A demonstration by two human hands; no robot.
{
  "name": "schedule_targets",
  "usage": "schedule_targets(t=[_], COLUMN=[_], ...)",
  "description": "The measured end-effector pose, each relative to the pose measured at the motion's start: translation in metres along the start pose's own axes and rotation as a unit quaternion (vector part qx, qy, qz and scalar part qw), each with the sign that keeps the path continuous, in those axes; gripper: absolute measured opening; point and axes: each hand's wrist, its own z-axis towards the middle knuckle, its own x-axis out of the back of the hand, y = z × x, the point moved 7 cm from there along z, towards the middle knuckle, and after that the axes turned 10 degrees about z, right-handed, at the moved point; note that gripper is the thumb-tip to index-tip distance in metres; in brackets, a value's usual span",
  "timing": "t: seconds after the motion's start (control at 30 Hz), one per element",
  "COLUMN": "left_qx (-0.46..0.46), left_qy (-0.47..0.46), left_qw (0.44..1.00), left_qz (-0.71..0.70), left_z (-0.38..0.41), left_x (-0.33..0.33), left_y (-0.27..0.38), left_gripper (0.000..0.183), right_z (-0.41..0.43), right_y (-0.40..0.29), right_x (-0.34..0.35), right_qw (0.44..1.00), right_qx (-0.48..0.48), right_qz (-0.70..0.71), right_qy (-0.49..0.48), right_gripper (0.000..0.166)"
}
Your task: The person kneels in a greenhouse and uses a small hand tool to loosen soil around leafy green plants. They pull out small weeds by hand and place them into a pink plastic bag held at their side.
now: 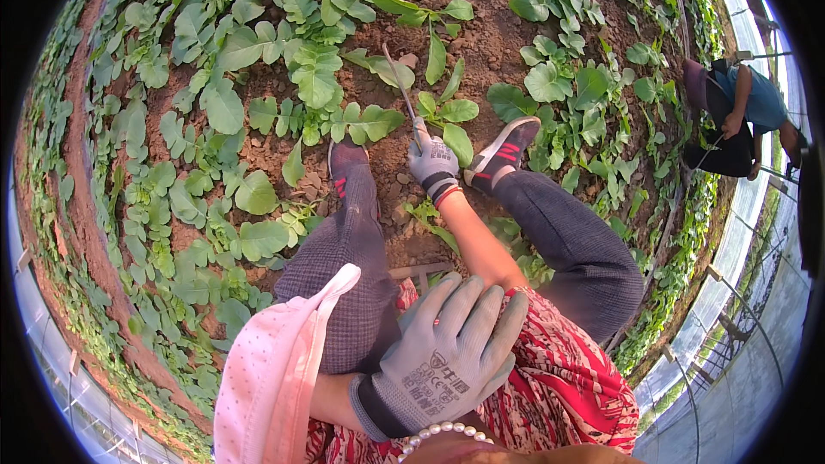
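My right hand (435, 158), in a grey coated glove with a dark cuff, is low over the soil between my shoes. It grips a slim, metal-bladed hand tool (399, 80) whose narrow end curves forward over a broad leaf. Just right of the tool grows a small leafy plant (445, 109); larger lobed leaves (370, 122) stand to its left. My left hand (451, 361), gloved alike, is close to the camera in front of my chest, back of the hand showing. Its fingers are extended and slightly apart; its palm is hidden.
Dense rows of leafy greens (222, 106) flank the brown soil (490, 45). My shoes (506, 151) are planted among them. A wooden piece (422, 269) lies between my legs. Another person (741, 116) bends over plants at the far right, beside translucent greenhouse sheeting (722, 270).
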Motion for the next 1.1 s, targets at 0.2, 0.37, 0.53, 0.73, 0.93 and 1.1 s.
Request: schedule_targets(t=[0.2, 0.37, 0.53, 0.73, 0.93, 1.1], left_qx=[0.005, -0.013, 0.012, 0.024, 0.035, 0.011], left_qy=[-0.015, 0.009, -0.008, -0.017, -0.022, 0.002], left_qw=[1.000, 1.000, 1.000, 0.994, 0.996, 0.999], left_qz=[0.003, 0.024, 0.028, 0.102, 0.084, 0.053], left_z=[0.002, 0.000, 0.003, 0.002, 0.004, 0.004], left_x=[0.001, 0.003, 0.011, 0.003, 0.001, 0.000], left_y=[-0.003, -0.005, -0.013, -0.017, -0.015, -0.011], left_gripper=[0.056, 0.055, 0.050, 0.041, 0.039, 0.053], right_z=[-0.006, 0.059, 0.185, 0.242, 0.212, 0.183], right_y=[-0.036, 0.002, 0.044, 0.045, 0.035, 0.020], right_x=[0.058, 0.111, 0.137, 0.107, 0.073, 0.083], right_qw=[0.994, 0.950, 0.976, 0.990, 0.994, 0.993], right_qx=[0.072, 0.064, -0.103, -0.120, -0.086, -0.065], right_qz=[0.049, 0.206, 0.084, 0.005, 0.057, 0.096], right_qy=[0.067, 0.227, 0.171, 0.076, 0.045, -0.021], right_gripper=[0.055, 0.051, 0.052, 0.050, 0.047, 0.049])
